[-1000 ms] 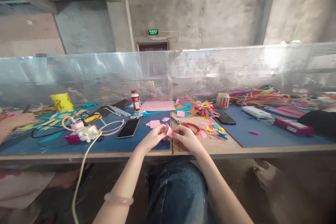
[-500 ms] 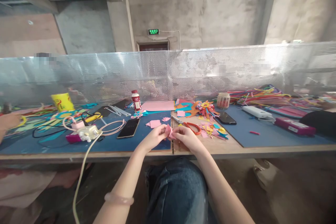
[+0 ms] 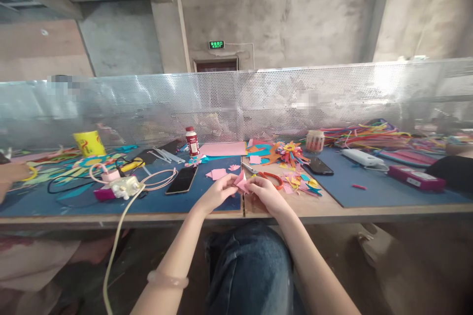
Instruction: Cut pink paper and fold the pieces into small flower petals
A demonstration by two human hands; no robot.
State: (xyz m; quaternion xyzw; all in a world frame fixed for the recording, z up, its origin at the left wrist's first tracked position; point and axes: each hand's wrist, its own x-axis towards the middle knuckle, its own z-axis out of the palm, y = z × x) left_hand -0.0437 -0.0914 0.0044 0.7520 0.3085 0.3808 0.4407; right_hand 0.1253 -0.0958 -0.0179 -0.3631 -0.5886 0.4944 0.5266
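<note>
Folded pink paper [image 3: 241, 181], pinched between left hand [image 3: 215, 195] and right hand [image 3: 269, 196], just nearside of scissors [image 3: 272, 174], bottle [image 3: 192, 141] beyond scissors to left, label illegible, green sign [image 3: 216, 45] high behind scissors, reading "EXIT"

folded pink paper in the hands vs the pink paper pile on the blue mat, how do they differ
The folded pink paper is bent up into a pointed shape, while the pink paper pile lies flat. The folded pink paper is held in the fingers of the left hand and right hand; the pink paper pile rests on the blue mat, untouched. Both are pink.
</note>
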